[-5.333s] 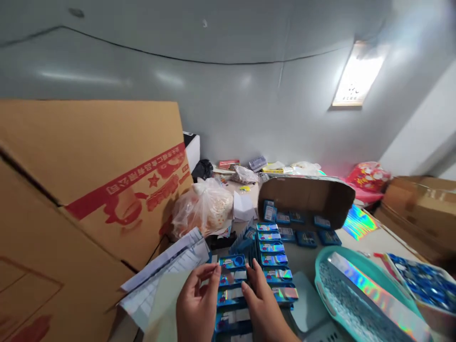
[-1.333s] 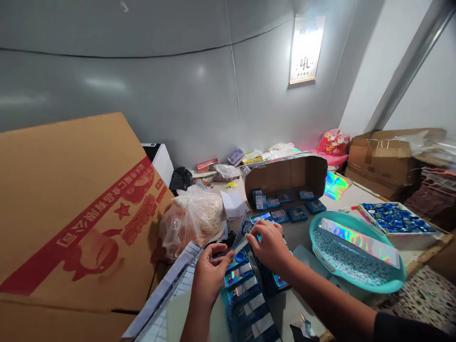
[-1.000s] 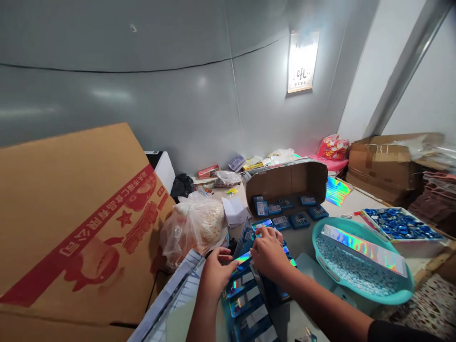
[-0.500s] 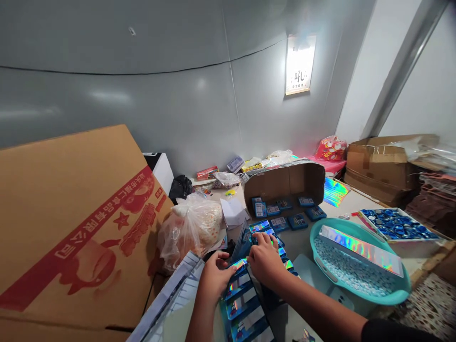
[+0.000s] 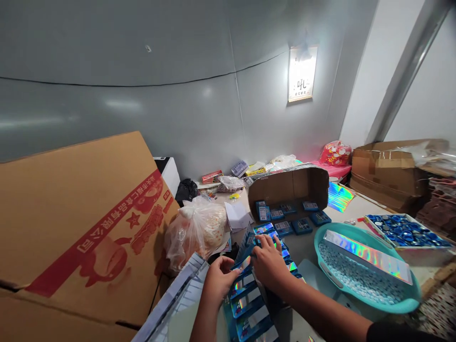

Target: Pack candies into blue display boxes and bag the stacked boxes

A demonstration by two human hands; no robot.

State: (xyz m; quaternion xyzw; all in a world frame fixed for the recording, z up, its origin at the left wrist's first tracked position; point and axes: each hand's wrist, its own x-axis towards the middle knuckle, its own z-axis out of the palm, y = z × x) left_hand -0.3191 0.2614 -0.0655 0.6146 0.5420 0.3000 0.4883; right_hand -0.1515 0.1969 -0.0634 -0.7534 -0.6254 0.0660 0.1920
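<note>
My left hand is at the far end of a row of small blue boxes with shiny, rainbow-reflecting panels. Its thumb and forefinger pinch the end box, which tilts up slightly. Just to the right, my right hand has bent fingers closed at the upper edge of the boxes; what its fingertips grip is partly hidden. A second row of blue boxes runs behind and beneath that hand.
A cardboard carton lies on its side with several blue boxes by its opening. On the right are a teal basin of small pale pieces and a tray of blue round pieces. A large cardboard box and a plastic bag stand left.
The camera view has shifted, so the scene sits slightly lower and further right. Both hands stay at the boxes; the box at my left fingertips is tilted up a little more.
</note>
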